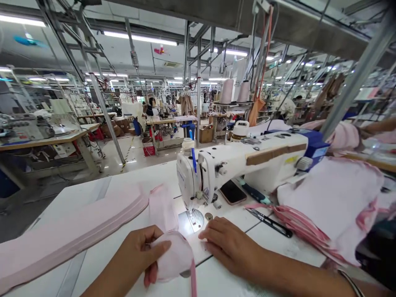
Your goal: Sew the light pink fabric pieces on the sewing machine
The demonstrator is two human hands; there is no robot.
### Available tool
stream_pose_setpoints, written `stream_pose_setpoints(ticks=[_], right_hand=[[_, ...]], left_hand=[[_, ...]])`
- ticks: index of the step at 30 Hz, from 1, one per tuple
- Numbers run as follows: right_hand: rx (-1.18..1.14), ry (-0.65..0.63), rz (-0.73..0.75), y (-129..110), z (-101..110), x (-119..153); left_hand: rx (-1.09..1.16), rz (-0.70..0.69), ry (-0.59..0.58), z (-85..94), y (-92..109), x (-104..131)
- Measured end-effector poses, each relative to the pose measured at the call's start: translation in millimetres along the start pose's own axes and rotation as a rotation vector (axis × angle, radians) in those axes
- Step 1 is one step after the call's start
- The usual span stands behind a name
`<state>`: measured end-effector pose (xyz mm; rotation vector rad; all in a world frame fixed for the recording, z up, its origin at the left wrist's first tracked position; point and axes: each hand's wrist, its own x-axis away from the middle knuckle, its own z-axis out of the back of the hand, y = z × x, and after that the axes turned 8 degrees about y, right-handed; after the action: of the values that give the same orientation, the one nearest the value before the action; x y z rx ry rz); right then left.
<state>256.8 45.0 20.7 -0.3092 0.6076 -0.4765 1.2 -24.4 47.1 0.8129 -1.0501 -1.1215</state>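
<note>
1. Pale pink cloth piece (177,258) in play, just in front of the metal plate (183,220) under the sewing machine (229,163), and the left hand (145,251) has it: grip narrow, thumb on top, fingers beneath, probably to control that edge.
2. Over to the right hand (229,243): fingers curled low beside the plate, perhaps for steadying; whether that grip holds anything, I cannot tell.
3. Black snips (272,222) and a phone (233,192) lie on that side, likely for easy reach; a long pink panel (77,222) stretches out left.
4. Beneath everything, a smooth white desk (154,175), brightly lit by the plate.
5. And the room: more workstations (27,128), metal posts (107,119), tube lights (140,38), glossy floor (137,152).
</note>
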Motion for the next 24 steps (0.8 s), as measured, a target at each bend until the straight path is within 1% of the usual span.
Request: stream_pose_setpoints(ticks=[3, 6, 8, 11, 16, 18, 19, 21, 22, 24], right_hand=[[-0.137, 0.037, -0.116, -16, 5, 13], [-0.465, 0.028, -0.331, -32, 13, 22], [-0.693, 0.010, -0.428, -39, 17, 26], [-0.861, -0.006, -0.473, -42, 21, 29], [-1.022, -0.005, -0.521, -43, 17, 26], [-1.025, 0.001, -0.518, -45, 17, 23], [-0.988, 0.008, -0.507, -47, 18, 22], [-0.829, 0.009, -0.460, -53, 27, 23], [-0.713, 0.009, -0.413, -57, 34, 27], [-0.465, -0.023, -0.276, -65, 51, 40]], left_hand=[[0.039, 0.063, -0.073, -7.8, 3, 20], [0.054, 0.108, -0.117, -17.9, 11, 28], [0.066, 0.115, -0.141, -24.3, 16, 29], [0.080, 0.125, -0.172, -31.7, 23, 28], [0.015, 0.158, -0.183, -41.2, 27, 27], [-0.008, 0.156, -0.203, -45.8, 26, 28], [-0.010, 0.148, -0.208, -48.0, 25, 30], [-0.070, 0.072, -0.180, -50.4, 22, 33], [-0.149, -0.012, -0.143, -50.0, 20, 34], [-0.398, -0.263, -0.091, -44.9, 15, 35]])
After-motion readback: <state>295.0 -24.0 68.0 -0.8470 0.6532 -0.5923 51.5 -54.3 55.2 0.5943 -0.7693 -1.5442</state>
